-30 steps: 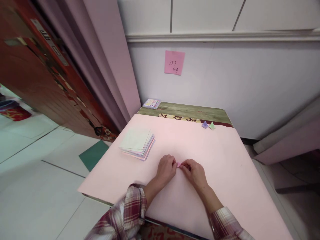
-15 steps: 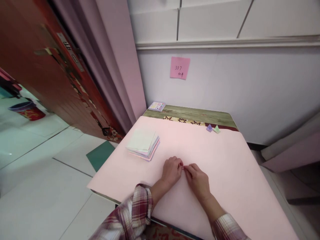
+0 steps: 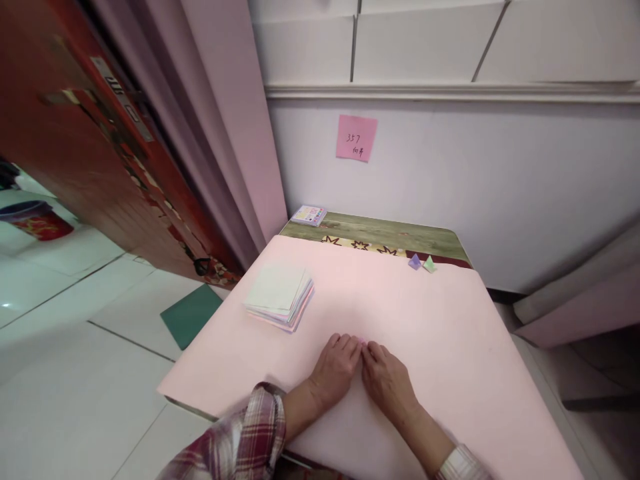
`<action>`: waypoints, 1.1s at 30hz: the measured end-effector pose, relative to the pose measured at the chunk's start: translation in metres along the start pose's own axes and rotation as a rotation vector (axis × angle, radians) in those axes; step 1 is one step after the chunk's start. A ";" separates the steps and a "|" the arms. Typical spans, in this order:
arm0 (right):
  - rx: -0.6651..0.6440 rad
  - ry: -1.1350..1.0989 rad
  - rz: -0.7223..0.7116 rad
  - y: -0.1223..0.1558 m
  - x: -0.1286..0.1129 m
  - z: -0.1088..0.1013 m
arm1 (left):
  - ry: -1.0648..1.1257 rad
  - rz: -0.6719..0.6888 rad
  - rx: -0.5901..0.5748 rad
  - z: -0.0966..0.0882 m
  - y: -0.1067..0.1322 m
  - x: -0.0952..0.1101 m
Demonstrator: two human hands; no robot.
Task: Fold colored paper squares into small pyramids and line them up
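My left hand (image 3: 336, 363) and my right hand (image 3: 386, 375) lie side by side on the pink table cover (image 3: 450, 347), fingertips meeting. Both sets of fingers are closed together and press on a small pink folded paper piece (image 3: 359, 341), which is mostly hidden under them. A stack of pastel square paper sheets (image 3: 279, 297) lies to the left of my left hand, about a hand's length away. Plaid sleeves cover both forearms.
Two small folded paper shapes, one purple (image 3: 415, 262) and one green (image 3: 429, 265), sit at the cover's far edge. A paper pack (image 3: 309, 215) lies on the wooden tabletop by the wall. A pink note (image 3: 356, 138) is stuck on the wall. Curtain and red door stand left.
My hands have drawn slightly toward me and flattened down over the pink paper piece, which shows less than before. The camera view shifted a little.
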State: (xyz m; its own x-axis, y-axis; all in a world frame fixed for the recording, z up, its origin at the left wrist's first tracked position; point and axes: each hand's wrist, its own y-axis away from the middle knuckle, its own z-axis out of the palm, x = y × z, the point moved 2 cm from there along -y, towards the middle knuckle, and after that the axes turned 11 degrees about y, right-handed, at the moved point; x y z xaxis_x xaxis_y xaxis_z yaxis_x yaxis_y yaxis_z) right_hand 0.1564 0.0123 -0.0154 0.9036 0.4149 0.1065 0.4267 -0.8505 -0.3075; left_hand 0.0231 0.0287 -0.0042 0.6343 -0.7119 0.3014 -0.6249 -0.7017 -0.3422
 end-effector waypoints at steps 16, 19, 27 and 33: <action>-0.330 -0.492 0.426 -0.035 0.041 -0.013 | 0.161 -0.089 -0.017 -0.015 0.000 -0.001; -0.400 -0.482 0.482 -0.042 0.042 -0.011 | 0.235 -0.118 0.016 -0.017 0.000 -0.003; -0.448 -0.374 0.476 -0.049 0.037 -0.020 | 0.432 -0.174 0.076 -0.021 0.001 -0.012; -0.385 -0.423 0.503 -0.042 0.032 -0.015 | 0.574 -0.398 0.114 -0.020 -0.009 -0.017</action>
State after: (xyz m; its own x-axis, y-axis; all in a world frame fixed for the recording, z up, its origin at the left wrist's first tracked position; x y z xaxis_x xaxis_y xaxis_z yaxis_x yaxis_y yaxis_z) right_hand 0.1679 0.0560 0.0153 0.9347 -0.0296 -0.3543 0.0203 -0.9905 0.1361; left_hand 0.0088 0.0465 0.0120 0.4451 -0.3265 0.8338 -0.3237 -0.9269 -0.1901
